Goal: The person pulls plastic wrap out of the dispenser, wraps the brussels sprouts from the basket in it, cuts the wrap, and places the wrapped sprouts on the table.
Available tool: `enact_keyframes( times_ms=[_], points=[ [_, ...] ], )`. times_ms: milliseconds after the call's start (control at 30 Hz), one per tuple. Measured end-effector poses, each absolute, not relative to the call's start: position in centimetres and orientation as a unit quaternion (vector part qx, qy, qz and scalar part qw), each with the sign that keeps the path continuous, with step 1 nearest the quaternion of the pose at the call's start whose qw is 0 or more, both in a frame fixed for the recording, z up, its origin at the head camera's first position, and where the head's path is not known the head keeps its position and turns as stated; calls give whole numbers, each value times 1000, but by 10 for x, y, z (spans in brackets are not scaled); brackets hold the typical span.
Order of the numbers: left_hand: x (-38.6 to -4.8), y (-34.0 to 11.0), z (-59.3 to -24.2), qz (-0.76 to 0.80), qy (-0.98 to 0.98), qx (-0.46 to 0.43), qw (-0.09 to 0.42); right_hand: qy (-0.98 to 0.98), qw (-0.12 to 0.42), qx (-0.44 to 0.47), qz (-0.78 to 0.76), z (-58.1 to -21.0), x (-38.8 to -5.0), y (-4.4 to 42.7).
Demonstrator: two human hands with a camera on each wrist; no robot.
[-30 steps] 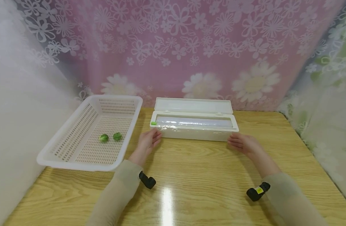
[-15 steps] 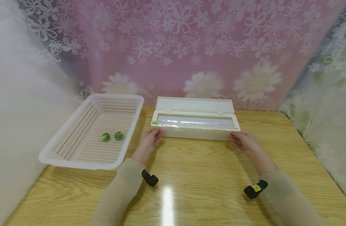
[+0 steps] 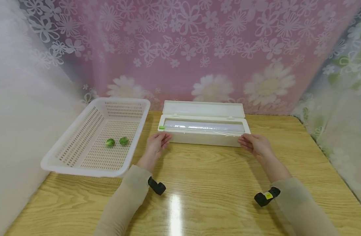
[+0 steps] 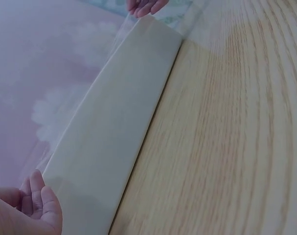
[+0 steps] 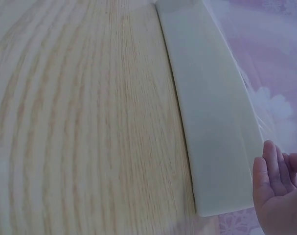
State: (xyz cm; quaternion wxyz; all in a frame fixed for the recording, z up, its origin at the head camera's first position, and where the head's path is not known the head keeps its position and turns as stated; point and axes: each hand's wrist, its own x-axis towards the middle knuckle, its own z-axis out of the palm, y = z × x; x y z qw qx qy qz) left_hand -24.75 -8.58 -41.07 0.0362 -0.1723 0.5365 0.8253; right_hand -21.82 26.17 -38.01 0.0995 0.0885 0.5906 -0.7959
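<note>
A long white cling film dispenser (image 3: 204,139) lies across the table with its lid (image 3: 203,109) tipped back. Inside it sits a roll of clear cling film (image 3: 207,126). At the left front corner, my left hand (image 3: 155,145) pinches the film's free edge between thumb and fingers. My right hand (image 3: 258,146) pinches the same edge at the right front corner. Both wrist views show the thin film stretched along the box's upper front edge, near the left hand (image 4: 40,210) and the right hand (image 5: 280,191). A green slider (image 3: 161,127) is at the box's left end.
To the left stands a white plastic basket (image 3: 133,144) with slotted walls. Two small green Brussels sprouts (image 3: 110,143) (image 3: 124,141) lie in it. A pink flowered curtain (image 3: 180,65) hangs behind the wooden table (image 3: 204,190), and pale sheeting closes both sides.
Both hands have risen slightly at the box's front corners, the right one more. The film that glinted over the box's front face now sits higher, near the top edge. The box stays put.
</note>
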Motion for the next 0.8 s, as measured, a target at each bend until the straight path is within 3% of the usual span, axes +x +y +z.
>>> enact_keyframes(
  times_ms=[800],
  points=[
    [-248,-82,-404,843,507,-175,23,574,73,92,-811,-376,-218,260]
  ],
)
